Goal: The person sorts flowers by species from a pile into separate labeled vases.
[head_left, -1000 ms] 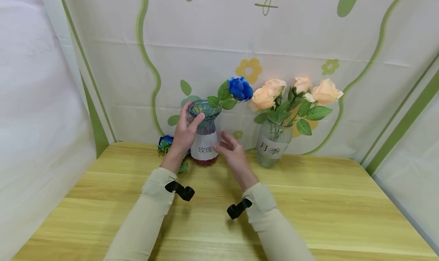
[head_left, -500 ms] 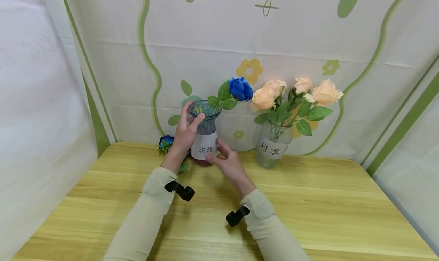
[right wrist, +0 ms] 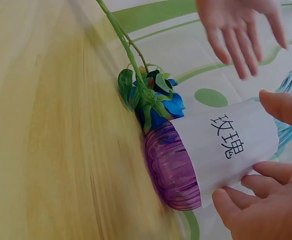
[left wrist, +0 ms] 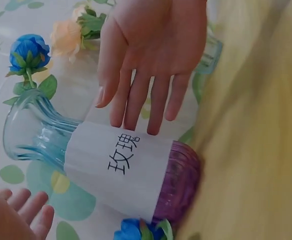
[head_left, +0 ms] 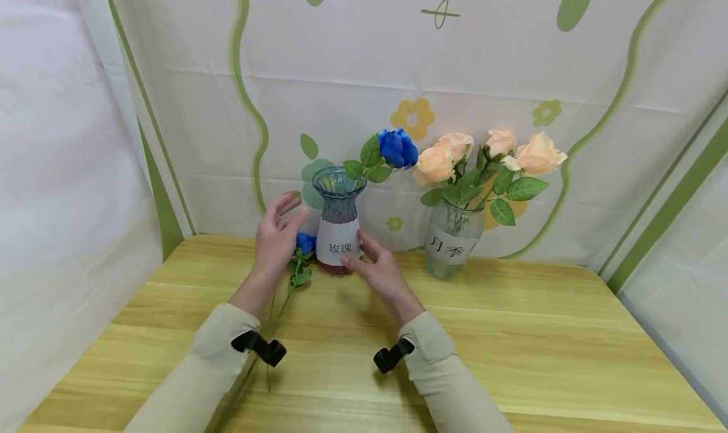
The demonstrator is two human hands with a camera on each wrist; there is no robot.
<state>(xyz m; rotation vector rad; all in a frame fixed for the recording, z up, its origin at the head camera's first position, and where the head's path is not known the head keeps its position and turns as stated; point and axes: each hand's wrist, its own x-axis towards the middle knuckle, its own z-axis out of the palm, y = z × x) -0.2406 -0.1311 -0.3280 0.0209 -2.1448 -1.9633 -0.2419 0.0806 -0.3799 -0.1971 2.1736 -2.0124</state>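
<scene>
A glass vase [head_left: 338, 208], blue-green above and purple at its base, stands upright with a white paper label. One blue rose [head_left: 398, 148] leans out of its mouth to the right. Left of the vase, my left hand [head_left: 277, 234] is off the glass and holds nothing. At the vase's lower right side, my right hand [head_left: 383, 272] rests its fingers lightly against the label, the fingers nearly straight in the left wrist view. A second blue rose [right wrist: 158, 107] lies on the table beside the purple base; its long stem runs toward the front, partly hidden below my left forearm.
To the right stands a clear glass vase [head_left: 446, 221] with a label and several peach roses [head_left: 537, 153]. The wooden table [head_left: 512, 344] meets a white printed cloth backdrop [head_left: 341, 98] behind the vases. Another white cloth [head_left: 68, 186] hangs at the left.
My left hand has let go of the vase's rim and moved left and down, uncovering more of the lying rose. My right hand has come in to touch the vase.
</scene>
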